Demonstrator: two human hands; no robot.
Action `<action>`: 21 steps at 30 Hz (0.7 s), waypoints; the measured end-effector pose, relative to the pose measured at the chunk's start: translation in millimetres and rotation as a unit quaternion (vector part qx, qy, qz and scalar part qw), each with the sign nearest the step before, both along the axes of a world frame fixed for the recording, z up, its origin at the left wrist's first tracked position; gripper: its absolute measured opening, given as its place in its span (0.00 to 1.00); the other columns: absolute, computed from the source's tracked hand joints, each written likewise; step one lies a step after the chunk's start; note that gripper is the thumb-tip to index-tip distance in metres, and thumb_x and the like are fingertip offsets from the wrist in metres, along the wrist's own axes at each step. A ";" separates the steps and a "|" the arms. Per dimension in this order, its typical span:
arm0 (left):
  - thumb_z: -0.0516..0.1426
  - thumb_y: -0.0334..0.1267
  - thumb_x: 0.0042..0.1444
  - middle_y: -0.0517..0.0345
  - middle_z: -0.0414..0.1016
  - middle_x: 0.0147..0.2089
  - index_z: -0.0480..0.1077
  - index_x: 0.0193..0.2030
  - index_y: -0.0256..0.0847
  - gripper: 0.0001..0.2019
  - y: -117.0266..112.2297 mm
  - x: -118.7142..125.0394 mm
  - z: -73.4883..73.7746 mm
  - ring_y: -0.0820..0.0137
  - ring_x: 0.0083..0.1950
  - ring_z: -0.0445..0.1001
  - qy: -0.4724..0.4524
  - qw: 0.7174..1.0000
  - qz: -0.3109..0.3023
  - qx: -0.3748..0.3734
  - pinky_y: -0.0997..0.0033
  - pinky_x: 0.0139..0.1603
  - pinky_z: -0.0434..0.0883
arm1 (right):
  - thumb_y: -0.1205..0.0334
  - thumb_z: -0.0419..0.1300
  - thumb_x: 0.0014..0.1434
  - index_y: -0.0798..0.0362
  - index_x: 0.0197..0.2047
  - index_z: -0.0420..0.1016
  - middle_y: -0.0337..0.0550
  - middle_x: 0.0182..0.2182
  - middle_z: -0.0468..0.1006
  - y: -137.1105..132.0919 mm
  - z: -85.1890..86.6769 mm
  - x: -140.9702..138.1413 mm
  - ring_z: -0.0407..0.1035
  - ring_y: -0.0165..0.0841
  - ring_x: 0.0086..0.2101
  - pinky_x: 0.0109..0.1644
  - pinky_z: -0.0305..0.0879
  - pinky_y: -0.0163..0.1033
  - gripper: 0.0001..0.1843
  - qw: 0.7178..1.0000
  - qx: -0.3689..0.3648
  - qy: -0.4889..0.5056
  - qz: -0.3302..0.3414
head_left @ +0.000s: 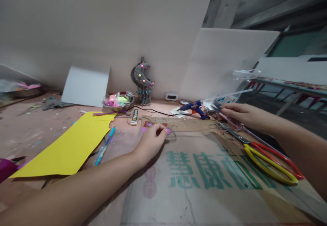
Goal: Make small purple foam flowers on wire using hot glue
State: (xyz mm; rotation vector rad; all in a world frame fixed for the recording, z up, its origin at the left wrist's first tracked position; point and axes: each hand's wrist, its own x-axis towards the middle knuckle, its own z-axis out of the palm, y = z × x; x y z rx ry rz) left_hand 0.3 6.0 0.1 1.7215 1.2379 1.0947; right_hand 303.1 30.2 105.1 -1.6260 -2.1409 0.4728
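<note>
My left hand (pixel 154 138) is closed in a pinch over the plastic-covered cardboard (pixel 204 198). At its fingertips shows a small purple piece (pixel 169 131), with a thin grey cord looping beside it. More purple bits (pixel 144 129) lie just behind that hand. Farther right, my right hand (pixel 233 113) is closed on a dark-tipped tool with pinkish handles (pixel 231 122), partly hidden by the fingers. Large scissors (pixel 270 161) with red and yellow handles lie below it. Left of the right hand, a blue glue gun (pixel 195 109) rests with its red light lit.
Yellow sheet (pixel 66 144) and blue pen (pixel 106 146) lie on the left. Behind stand a bowl of colourful packets (pixel 119 101), a grey moon ornament (pixel 143 78) and a small digital display (pixel 171 96). White boards (pixel 102 32) wall off the back. A black cable (pixel 155 111) crosses the table.
</note>
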 end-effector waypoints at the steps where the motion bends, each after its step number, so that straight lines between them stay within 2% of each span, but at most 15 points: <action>1: 0.50 0.41 0.56 0.56 0.71 0.33 0.67 0.31 0.38 0.10 -0.8 -0.4 0.8 0.67 0.37 0.69 0.008 1.000 0.002 0.010 0.68 0.40 0.64 | 0.44 0.52 0.57 0.54 0.28 0.67 0.37 0.19 0.66 -4.0 -2.4 -10.7 0.60 0.28 0.21 0.26 0.55 0.35 0.21 0.999 -0.027 0.014 0.012; 3: 0.52 0.39 0.55 0.52 0.70 0.44 0.69 0.30 0.38 0.09 -3.8 -1.2 3.1 0.64 0.47 0.68 0.026 0.997 0.012 0.066 0.64 0.49 0.64 | 0.43 0.49 0.59 0.53 0.28 0.64 0.35 0.17 0.64 -11.7 -7.5 -31.3 0.59 0.26 0.19 0.23 0.52 0.33 0.21 0.995 -0.038 0.084 0.025; 5: 0.53 0.36 0.54 0.51 0.63 0.57 0.71 0.30 0.39 0.06 -9.0 -1.6 6.7 0.61 0.59 0.60 0.048 0.987 0.017 0.153 0.59 0.59 0.56 | 0.43 0.50 0.59 0.52 0.29 0.63 0.35 0.16 0.65 -18.7 -12.0 -48.3 0.59 0.26 0.18 0.21 0.51 0.33 0.20 0.988 -0.051 0.139 0.038; 6: 0.54 0.35 0.54 0.52 0.61 0.60 0.71 0.30 0.40 0.06 -12.3 -1.5 9.1 0.61 0.61 0.58 0.062 0.981 0.001 0.186 0.58 0.61 0.54 | 0.44 0.50 0.59 0.51 0.30 0.63 0.35 0.16 0.66 -22.0 -13.7 -55.1 0.60 0.27 0.18 0.20 0.51 0.33 0.19 0.985 -0.057 0.155 0.045; 8: 0.53 0.33 0.54 0.51 0.61 0.61 0.71 0.31 0.40 0.05 -19.5 -0.7 15.2 0.62 0.61 0.59 0.078 0.971 -0.075 0.214 0.58 0.62 0.55 | 0.44 0.50 0.60 0.51 0.31 0.64 0.35 0.16 0.66 -28.0 -15.6 -65.4 0.61 0.28 0.18 0.20 0.51 0.33 0.19 0.980 -0.070 0.174 0.064; 11: 0.54 0.34 0.55 0.49 0.62 0.60 0.71 0.31 0.40 0.05 -28.2 1.3 27.8 0.63 0.62 0.61 0.074 0.966 -0.192 0.157 0.60 0.60 0.58 | 0.45 0.48 0.62 0.52 0.32 0.65 0.36 0.16 0.66 -33.9 -15.0 -73.2 0.62 0.28 0.19 0.21 0.53 0.33 0.19 0.971 -0.092 0.192 0.104; 15: 0.54 0.38 0.55 0.51 0.66 0.58 0.70 0.28 0.40 0.08 -28.5 2.9 46.4 0.63 0.58 0.65 0.037 0.964 -0.259 0.054 0.64 0.54 0.65 | 0.47 0.50 0.62 0.53 0.31 0.65 0.37 0.21 0.67 -35.4 -11.5 -74.6 0.59 0.25 0.20 0.22 0.54 0.33 0.17 0.954 -0.095 0.261 0.114; 18: 0.54 0.41 0.55 0.52 0.74 0.46 0.71 0.31 0.39 0.09 -21.5 3.5 50.9 0.66 0.47 0.72 0.009 0.970 -0.244 -0.008 0.67 0.45 0.68 | 0.47 0.50 0.61 0.52 0.31 0.63 0.33 0.19 0.60 -36.5 -15.7 -76.6 0.55 0.25 0.19 0.23 0.57 0.34 0.17 0.939 -0.077 0.317 0.104; 21: 0.54 0.45 0.54 0.55 0.73 0.33 0.70 0.32 0.38 0.12 -14.7 3.5 42.9 0.69 0.35 0.72 0.013 0.982 -0.184 -0.033 0.72 0.35 0.68 | 0.44 0.47 0.61 0.52 0.35 0.67 0.33 0.18 0.57 -40.8 -31.2 -82.5 0.54 0.27 0.19 0.23 0.55 0.35 0.20 0.963 -0.038 0.252 0.090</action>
